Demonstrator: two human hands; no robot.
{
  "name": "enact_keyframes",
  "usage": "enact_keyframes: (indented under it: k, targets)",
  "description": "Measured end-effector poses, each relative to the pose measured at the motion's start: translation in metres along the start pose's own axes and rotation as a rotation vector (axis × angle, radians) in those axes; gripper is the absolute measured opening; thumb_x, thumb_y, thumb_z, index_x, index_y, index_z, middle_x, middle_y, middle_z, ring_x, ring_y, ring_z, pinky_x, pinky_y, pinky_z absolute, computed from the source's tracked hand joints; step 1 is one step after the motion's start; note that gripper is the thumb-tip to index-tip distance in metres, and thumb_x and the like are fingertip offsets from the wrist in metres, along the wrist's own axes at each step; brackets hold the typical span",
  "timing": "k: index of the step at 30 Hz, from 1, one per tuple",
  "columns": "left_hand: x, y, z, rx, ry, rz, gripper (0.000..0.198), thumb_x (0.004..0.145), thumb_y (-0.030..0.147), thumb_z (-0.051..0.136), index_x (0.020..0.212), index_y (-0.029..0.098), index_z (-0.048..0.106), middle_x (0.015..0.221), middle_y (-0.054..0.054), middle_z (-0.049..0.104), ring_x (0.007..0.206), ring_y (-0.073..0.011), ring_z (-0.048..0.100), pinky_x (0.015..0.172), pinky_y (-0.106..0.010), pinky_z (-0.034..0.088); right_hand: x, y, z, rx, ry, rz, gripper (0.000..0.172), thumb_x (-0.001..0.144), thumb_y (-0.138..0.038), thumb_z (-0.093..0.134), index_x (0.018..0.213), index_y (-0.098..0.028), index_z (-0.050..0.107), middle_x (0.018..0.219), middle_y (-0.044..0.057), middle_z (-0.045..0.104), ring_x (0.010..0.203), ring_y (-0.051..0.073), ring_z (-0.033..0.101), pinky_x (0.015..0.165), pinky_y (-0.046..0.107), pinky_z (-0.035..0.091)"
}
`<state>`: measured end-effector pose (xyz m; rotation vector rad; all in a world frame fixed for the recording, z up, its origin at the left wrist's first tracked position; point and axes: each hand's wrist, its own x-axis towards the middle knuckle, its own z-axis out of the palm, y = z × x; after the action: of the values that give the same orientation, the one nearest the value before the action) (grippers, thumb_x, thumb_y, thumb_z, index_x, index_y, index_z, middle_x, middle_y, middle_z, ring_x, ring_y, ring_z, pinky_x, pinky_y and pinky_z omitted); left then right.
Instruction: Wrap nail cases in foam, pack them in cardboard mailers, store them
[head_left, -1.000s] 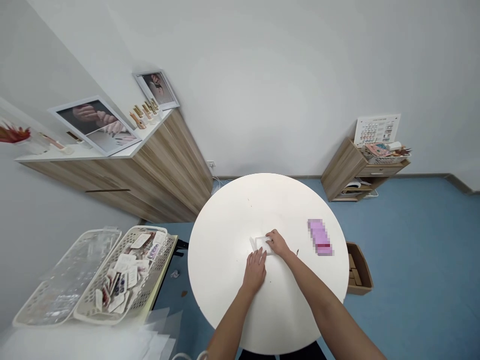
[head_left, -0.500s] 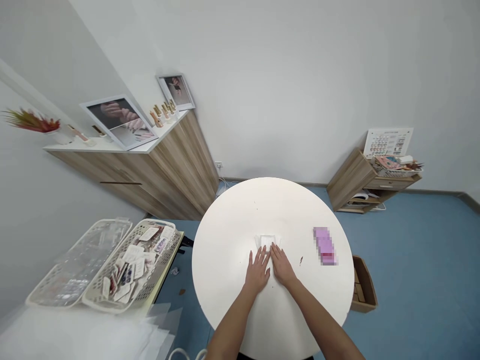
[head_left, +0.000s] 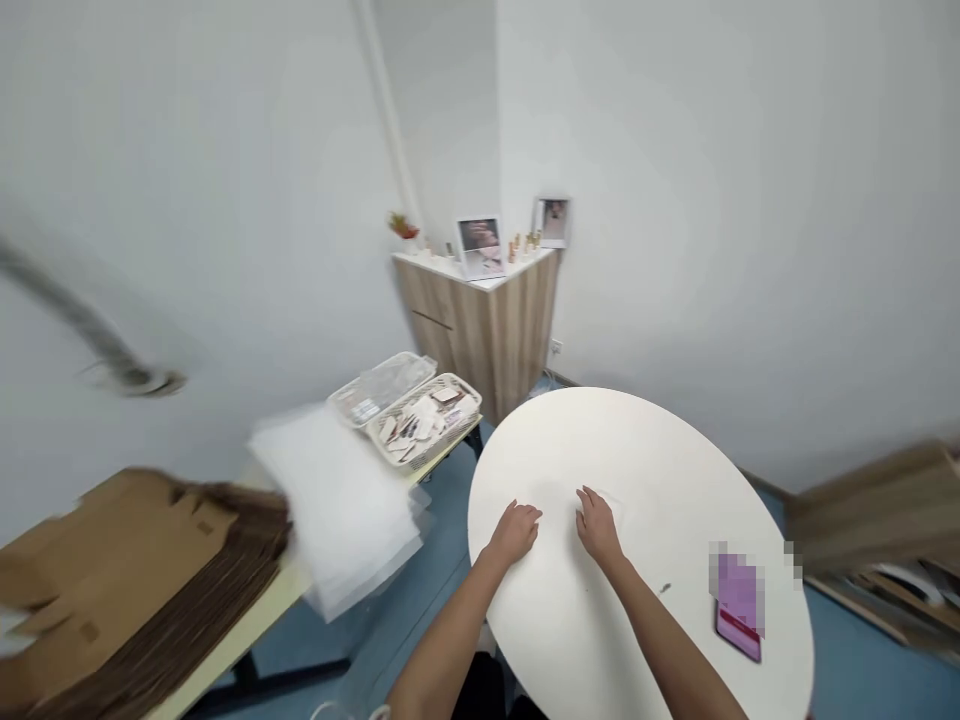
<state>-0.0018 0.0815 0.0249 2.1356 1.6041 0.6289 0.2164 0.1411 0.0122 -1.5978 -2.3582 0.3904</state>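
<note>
Both my hands rest on a round white table [head_left: 637,480], near its middle. My left hand [head_left: 514,533] lies palm down with nothing in it, its fingers towards my right hand. My right hand [head_left: 598,525] is also empty, its fingertips at or next to a pale, flat white packet [head_left: 600,503] that barely stands out from the tabletop. Its exact edges are hard to make out. Further right on the table lies a pixelated pink flat object [head_left: 739,600] with a dark red end, apart from both hands.
To the left, a table holds flattened cardboard sheets [head_left: 142,570], translucent plastic sheets [head_left: 334,510] and a perforated basket of paper sachets [head_left: 424,420]. A wooden cabinet [head_left: 480,330] stands in the corner behind. A blurred wooden shelf unit [head_left: 877,530] is at the right edge.
My view has swung left, bringing the cardboard into sight. My hands have moved apart, and they no longer press together on the white packet.
</note>
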Motion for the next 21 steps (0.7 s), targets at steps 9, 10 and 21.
enact_keyframes:
  k: [9, 10, 21]
  targets:
    - [-0.156, -0.051, -0.146, 0.04, 0.402, -0.548, 0.03, 0.09, 0.021, 0.043, 0.108, 0.025, 0.066, 0.098, -0.005, 0.07, 0.088, -0.0191, 0.065, 0.083, -0.029, 0.05, 0.06, -0.169, 0.011, 0.205, -0.123, -0.516, 0.032, 0.092, -0.022, 0.036, 0.108, -0.019, 0.063, 0.107, 0.01, 0.064, 0.098, 0.024, 0.061, 0.085, 0.037, 0.047]
    - [-0.178, -0.055, -0.161, 0.061, 0.444, -0.596, 0.03, 0.09, 0.021, 0.042, 0.109, 0.023, 0.066, 0.098, -0.005, 0.07, 0.087, -0.0185, 0.065, 0.083, -0.029, 0.049, 0.063, -0.191, 0.015, 0.216, -0.134, -0.574, 0.031, 0.092, -0.023, 0.036, 0.107, -0.019, 0.063, 0.106, 0.01, 0.064, 0.098, 0.024, 0.061, 0.085, 0.036, 0.047]
    - [-0.38, -0.119, -0.264, 0.445, 0.651, -0.862, 0.019, 0.094, 0.033, 0.049, 0.091, 0.019, 0.061, 0.092, -0.007, 0.06, 0.091, -0.0222, 0.057, 0.082, -0.034, 0.046, 0.041, -0.433, 0.057, 0.24, -0.308, -0.996, 0.021, 0.092, -0.021, 0.046, 0.105, -0.02, 0.062, 0.105, 0.008, 0.064, 0.1, 0.023, 0.06, 0.086, 0.033, 0.044]
